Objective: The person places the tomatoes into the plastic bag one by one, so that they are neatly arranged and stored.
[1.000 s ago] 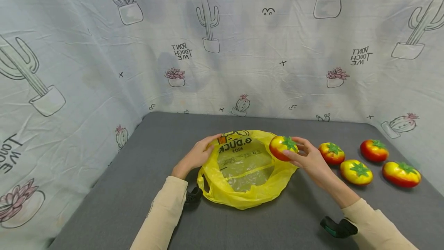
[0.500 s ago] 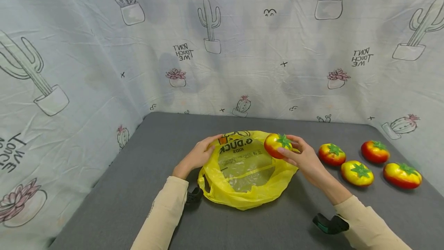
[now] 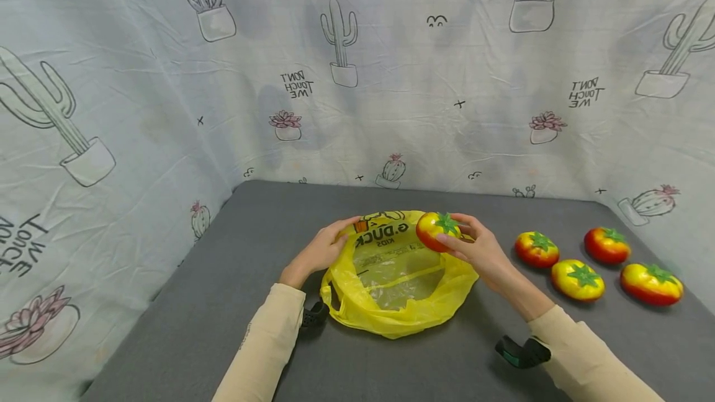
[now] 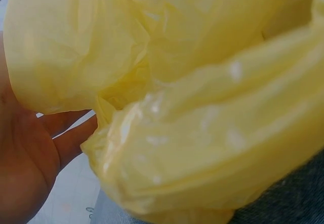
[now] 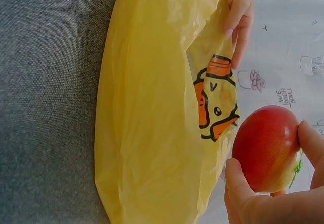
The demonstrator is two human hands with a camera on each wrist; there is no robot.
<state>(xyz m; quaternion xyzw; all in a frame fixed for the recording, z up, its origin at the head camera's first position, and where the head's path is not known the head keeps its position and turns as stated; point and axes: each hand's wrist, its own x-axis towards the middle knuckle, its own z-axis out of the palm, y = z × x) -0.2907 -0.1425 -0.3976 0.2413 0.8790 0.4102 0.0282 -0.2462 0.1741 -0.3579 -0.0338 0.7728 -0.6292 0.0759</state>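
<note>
A yellow plastic bag (image 3: pixel 385 318) printed "G.DUCK KIDS" stands on the grey table with its mouth spread wide. On its left rim my left hand (image 3: pixel 321 249) holds the edge, thumb on the inner side; in the left wrist view the bag (image 4: pixel 212 148) covers part of the fingers. My right hand (image 3: pixel 485 254) grips a red and yellow toy tomato (image 3: pixel 436 232) with a green star-shaped leaf top. In the head view this tomato overlaps the back right of the bag's mouth. Seen from the right wrist, thumb and fingers pinch the tomato (image 5: pixel 267 148) from opposite sides, beside the rim.
Several more toy tomatoes lie on the right of the table, among them a mostly yellow one (image 3: pixel 578 280) and a redder one (image 3: pixel 606 245) farther back. A white cactus-print cloth (image 3: pixel 402 79) hangs behind and along the sides of the grey table (image 3: pixel 223 303).
My right hand has moved left with the toy tomato, from the bag's right rim to over the back of its mouth. My left hand and the bag stay nearly where they were.
</note>
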